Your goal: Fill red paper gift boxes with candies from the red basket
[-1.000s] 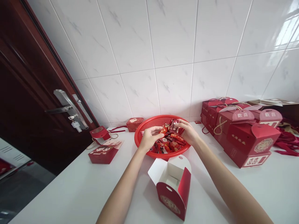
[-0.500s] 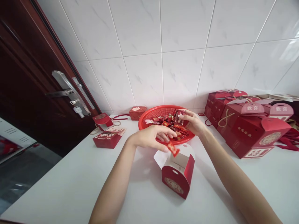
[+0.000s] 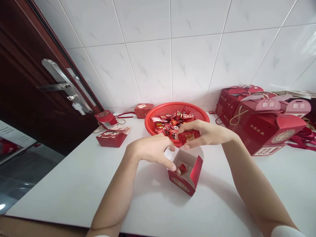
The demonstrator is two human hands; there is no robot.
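Observation:
An open red gift box (image 3: pixel 182 188) with a pale inside stands on the white table, one small red-wrapped candy (image 3: pixel 182 168) inside it. My left hand (image 3: pixel 154 149) is at the box's left edge, thumb and fingers apart and nothing between them. Just above the box's far side, my right hand (image 3: pixel 203 133) grips a larger red candy packet (image 3: pixel 189 136) between thumb and fingers. Behind both hands sits a red plastic basket (image 3: pixel 150 120) holding many wrapped candies (image 3: pixel 170 123); its near rim is partly hidden by the hands.
Several red gift boxes (image 3: pixel 256 128) with rope handles stand on the right. Smaller red boxes (image 3: pixel 113 136) lie at the left and by the tiled wall (image 3: pixel 148 72). A dark door (image 3: pixel 27 65) with keys in its lock borders the table's (image 3: pixel 74 184) left side.
The small candy has left my left hand and lies in the box. My right hand has come from the basket towards the box, carrying a red packet.

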